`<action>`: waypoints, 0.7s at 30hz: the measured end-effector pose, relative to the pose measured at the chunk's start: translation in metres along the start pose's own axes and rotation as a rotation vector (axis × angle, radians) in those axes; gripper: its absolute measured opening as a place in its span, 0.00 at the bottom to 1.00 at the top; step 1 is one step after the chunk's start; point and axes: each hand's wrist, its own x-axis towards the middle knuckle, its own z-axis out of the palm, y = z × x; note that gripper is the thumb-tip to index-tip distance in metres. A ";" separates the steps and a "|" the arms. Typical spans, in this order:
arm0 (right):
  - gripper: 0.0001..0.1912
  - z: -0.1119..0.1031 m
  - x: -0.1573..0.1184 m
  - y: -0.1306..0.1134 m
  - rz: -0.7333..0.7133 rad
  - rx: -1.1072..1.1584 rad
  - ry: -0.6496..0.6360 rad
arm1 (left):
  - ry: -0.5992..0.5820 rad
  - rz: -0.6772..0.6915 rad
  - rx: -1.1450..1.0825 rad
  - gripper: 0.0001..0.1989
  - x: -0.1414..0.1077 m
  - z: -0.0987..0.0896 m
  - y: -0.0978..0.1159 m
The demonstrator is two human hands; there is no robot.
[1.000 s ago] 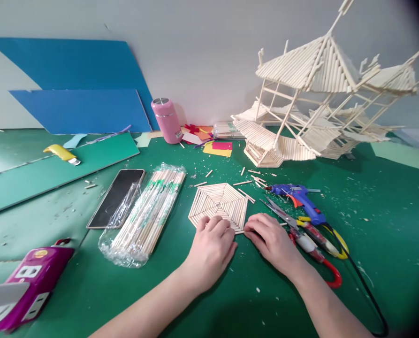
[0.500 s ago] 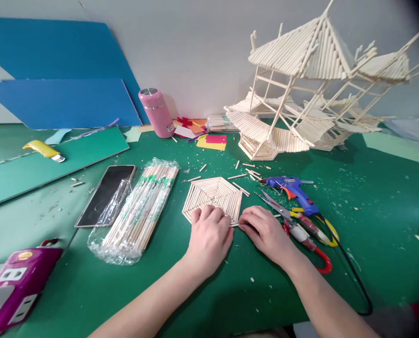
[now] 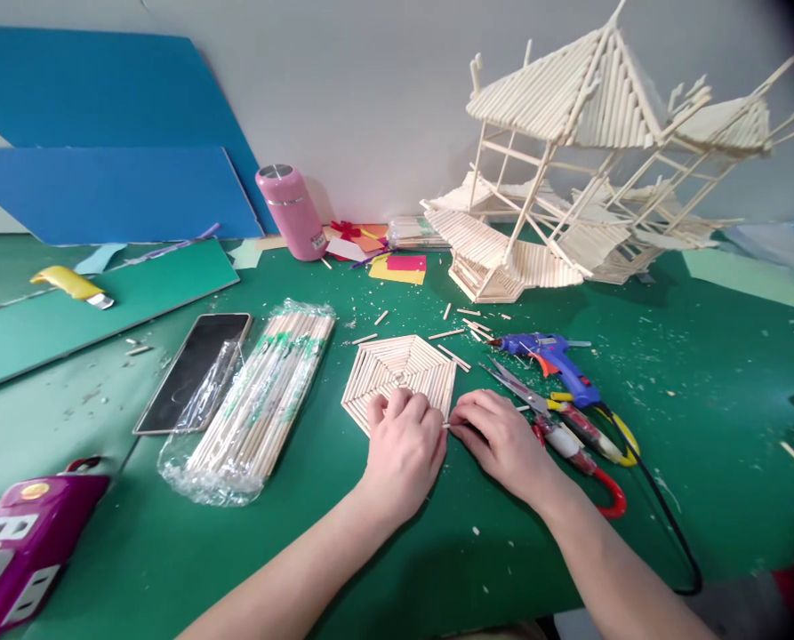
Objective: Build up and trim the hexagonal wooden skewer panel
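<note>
A flat hexagonal panel of wooden sticks (image 3: 397, 363), laid in concentric rings, lies on the green table. My left hand (image 3: 406, 449) is closed over its near edge, fingers curled down on the sticks and hiding that part. Close by on the right, my right hand (image 3: 496, 437) is closed in a pinch at the panel's lower right corner. Between the two hands shows the short end of a thin wooden stick (image 3: 445, 427), at the right fingertips. How much of that stick lies under the left hand is hidden.
Right of the hands lie scissors (image 3: 523, 387), red-handled pliers (image 3: 573, 444) and a blue glue gun (image 3: 549, 351) with its cord. Leftward are bagged sticks (image 3: 263, 400), a phone (image 3: 196, 369) and a purple power strip (image 3: 36, 533). Behind stand a pink flask (image 3: 293, 213) and a stick-built pavilion model (image 3: 543, 169).
The whole view has shifted slightly. Both hands stay at the panel's near right edge, with the left hand slightly farther right over it; the panel keeps its place on the table.
</note>
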 end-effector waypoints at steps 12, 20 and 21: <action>0.07 -0.002 0.000 0.000 -0.003 -0.038 -0.004 | 0.011 0.011 0.002 0.11 -0.001 0.000 0.000; 0.07 -0.003 0.001 -0.001 -0.006 -0.065 -0.021 | 0.019 0.012 0.001 0.11 -0.001 0.001 0.000; 0.07 -0.003 0.001 -0.001 -0.006 -0.066 -0.024 | 0.020 0.013 0.001 0.10 -0.001 0.001 -0.001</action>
